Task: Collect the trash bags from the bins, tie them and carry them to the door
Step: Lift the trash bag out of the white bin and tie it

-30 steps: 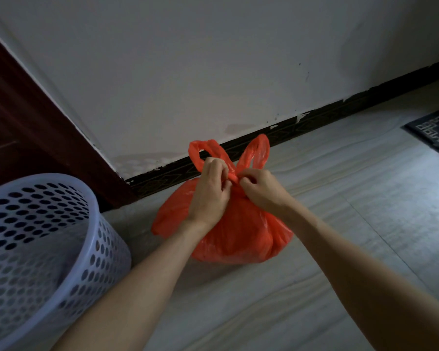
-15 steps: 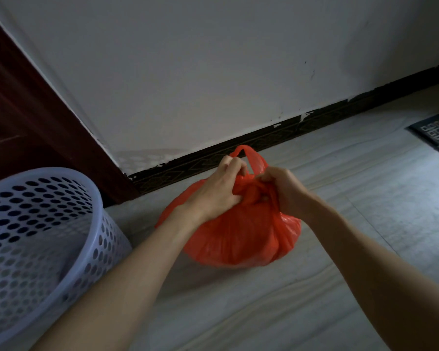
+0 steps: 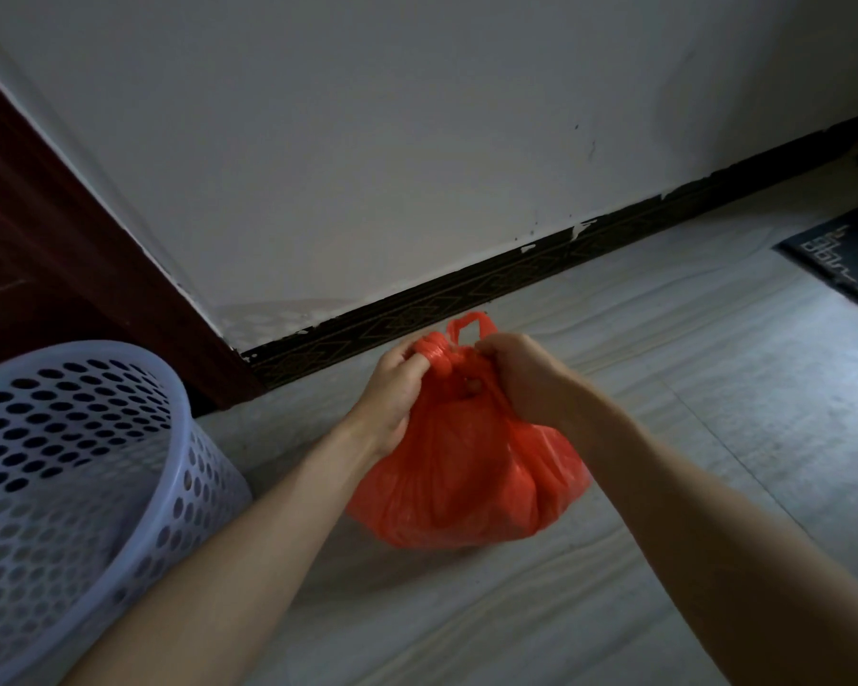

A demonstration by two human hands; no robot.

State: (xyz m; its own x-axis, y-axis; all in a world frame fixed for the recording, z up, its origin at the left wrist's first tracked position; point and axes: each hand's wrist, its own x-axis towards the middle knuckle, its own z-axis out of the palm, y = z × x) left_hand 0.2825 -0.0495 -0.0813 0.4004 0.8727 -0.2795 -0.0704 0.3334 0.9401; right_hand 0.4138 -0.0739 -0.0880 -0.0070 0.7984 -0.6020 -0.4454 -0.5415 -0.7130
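A full orange trash bag (image 3: 461,482) sits on the pale floor in the middle of the view. My left hand (image 3: 392,388) grips one twisted handle of the bag, which is wrapped over its fingers. My right hand (image 3: 521,373) grips the other handle on the bag's right side. The handles cross between my hands at the bag's top, and one small loop (image 3: 469,329) sticks up behind them. The knot itself is partly hidden by my fingers.
A pale blue perforated plastic bin (image 3: 85,487) stands at the left, close to my left forearm. A dark wooden door frame (image 3: 70,250) rises behind it. A white wall with black skirting (image 3: 466,284) runs behind the bag. A dark mat (image 3: 843,255) lies far right.
The two upright handle loops have been pulled down and crossed at the bag's top. My hands have drawn apart, tightening the handles, and the bag has shifted slightly nearer to me.
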